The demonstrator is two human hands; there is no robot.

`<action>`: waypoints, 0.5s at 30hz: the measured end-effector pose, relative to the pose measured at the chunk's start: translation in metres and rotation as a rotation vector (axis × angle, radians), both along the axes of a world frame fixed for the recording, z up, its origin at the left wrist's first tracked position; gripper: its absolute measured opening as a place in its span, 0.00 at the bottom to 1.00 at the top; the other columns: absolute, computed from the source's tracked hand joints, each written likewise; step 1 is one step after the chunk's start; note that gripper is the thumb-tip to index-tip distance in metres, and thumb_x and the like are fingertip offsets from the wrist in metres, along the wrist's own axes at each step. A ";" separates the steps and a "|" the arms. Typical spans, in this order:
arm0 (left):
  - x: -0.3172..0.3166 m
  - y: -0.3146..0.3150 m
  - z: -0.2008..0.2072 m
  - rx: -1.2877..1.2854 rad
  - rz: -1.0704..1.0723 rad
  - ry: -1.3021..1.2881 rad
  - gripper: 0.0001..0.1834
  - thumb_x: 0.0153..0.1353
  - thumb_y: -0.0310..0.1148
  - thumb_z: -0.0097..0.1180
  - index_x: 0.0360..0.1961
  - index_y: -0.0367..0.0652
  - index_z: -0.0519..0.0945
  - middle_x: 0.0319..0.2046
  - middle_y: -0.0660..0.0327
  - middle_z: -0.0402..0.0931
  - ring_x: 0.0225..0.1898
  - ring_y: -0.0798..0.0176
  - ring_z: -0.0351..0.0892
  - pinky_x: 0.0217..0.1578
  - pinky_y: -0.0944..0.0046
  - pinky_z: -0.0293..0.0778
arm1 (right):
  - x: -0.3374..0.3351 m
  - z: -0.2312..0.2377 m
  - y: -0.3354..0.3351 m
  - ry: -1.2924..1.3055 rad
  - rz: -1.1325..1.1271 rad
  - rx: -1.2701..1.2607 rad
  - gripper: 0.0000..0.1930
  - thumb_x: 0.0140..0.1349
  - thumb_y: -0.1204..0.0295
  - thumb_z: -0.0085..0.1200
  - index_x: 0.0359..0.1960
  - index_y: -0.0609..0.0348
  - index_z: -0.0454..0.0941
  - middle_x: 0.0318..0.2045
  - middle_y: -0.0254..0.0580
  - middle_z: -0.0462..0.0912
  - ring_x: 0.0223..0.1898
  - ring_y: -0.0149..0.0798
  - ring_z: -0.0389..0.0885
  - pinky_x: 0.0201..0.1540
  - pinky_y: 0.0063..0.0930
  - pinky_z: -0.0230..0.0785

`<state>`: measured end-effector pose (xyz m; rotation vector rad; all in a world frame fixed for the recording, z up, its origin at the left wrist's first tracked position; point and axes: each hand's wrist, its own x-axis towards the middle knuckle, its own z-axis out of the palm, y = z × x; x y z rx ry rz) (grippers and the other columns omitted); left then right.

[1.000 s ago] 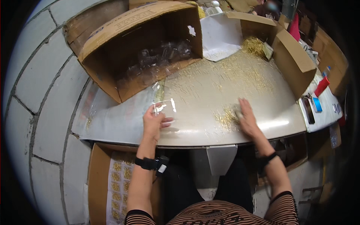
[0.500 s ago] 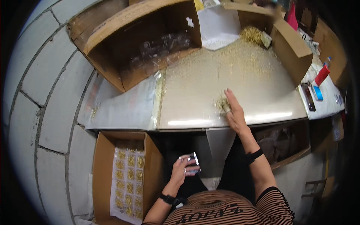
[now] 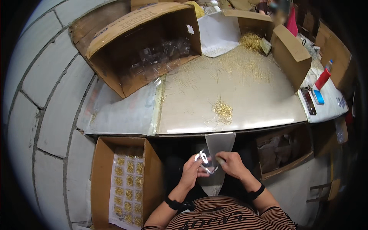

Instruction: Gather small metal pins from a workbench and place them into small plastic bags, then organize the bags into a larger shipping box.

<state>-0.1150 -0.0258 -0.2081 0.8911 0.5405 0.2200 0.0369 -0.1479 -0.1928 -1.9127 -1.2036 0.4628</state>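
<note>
My left hand (image 3: 188, 171) is closed round a small clear plastic box (image 3: 207, 163) in front of my lap. At the box's right side my right hand (image 3: 231, 165) has its fingers curled and pressed together; what they hold, if anything, is hidden. A grey-white chute-like strip (image 3: 220, 147) hangs from the table edge just behind the box. On the table (image 3: 184, 119) beyond my hands lies a small heap of thin gold pin-like pieces (image 3: 222, 112).
A tipped carton (image 3: 111, 73) with clear boxes stands far left. Below it, another carton (image 3: 97, 180) holds filled clear boxes (image 3: 130, 180) in rows. A larger gold pile (image 3: 251, 41) lies at the back. A phone (image 3: 308, 101) and red cylinder (image 3: 322, 79) sit right.
My right hand has left the gold pieces on the table and come down to the box. The left hand has moved slightly right and up with the box. The small heap stays behind.
</note>
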 end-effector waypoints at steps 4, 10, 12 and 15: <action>-0.020 0.011 -0.032 -0.180 -0.279 0.011 0.25 0.68 0.41 0.44 0.59 0.35 0.63 0.49 0.44 0.73 0.39 0.52 0.82 0.29 0.64 0.83 | -0.007 -0.007 -0.005 -0.048 0.386 -0.019 0.08 0.54 0.70 0.56 0.35 0.56 0.81 0.29 0.47 0.81 0.31 0.51 0.80 0.34 0.40 0.73; -0.034 0.007 -0.044 -0.143 -0.149 0.135 0.21 0.70 0.39 0.41 0.56 0.35 0.67 0.47 0.46 0.76 0.36 0.56 0.83 0.29 0.66 0.83 | 0.041 0.016 0.015 -0.261 -0.073 0.289 0.09 0.54 0.73 0.58 0.36 0.61 0.79 0.31 0.49 0.81 0.33 0.49 0.82 0.37 0.34 0.75; -0.041 0.009 -0.066 0.014 -0.065 0.302 0.21 0.71 0.40 0.38 0.55 0.35 0.68 0.48 0.46 0.75 0.40 0.52 0.82 0.29 0.64 0.83 | 0.071 0.043 0.035 -0.074 -0.252 0.292 0.14 0.62 0.71 0.51 0.47 0.63 0.76 0.44 0.55 0.79 0.49 0.53 0.77 0.51 0.37 0.70; -0.018 -0.001 -0.107 -0.140 -0.041 0.274 0.22 0.71 0.42 0.36 0.56 0.36 0.68 0.50 0.47 0.74 0.39 0.52 0.82 0.31 0.61 0.82 | 0.117 0.017 0.084 -0.195 -0.265 0.173 0.24 0.64 0.62 0.47 0.60 0.59 0.65 0.62 0.57 0.63 0.65 0.53 0.58 0.65 0.39 0.51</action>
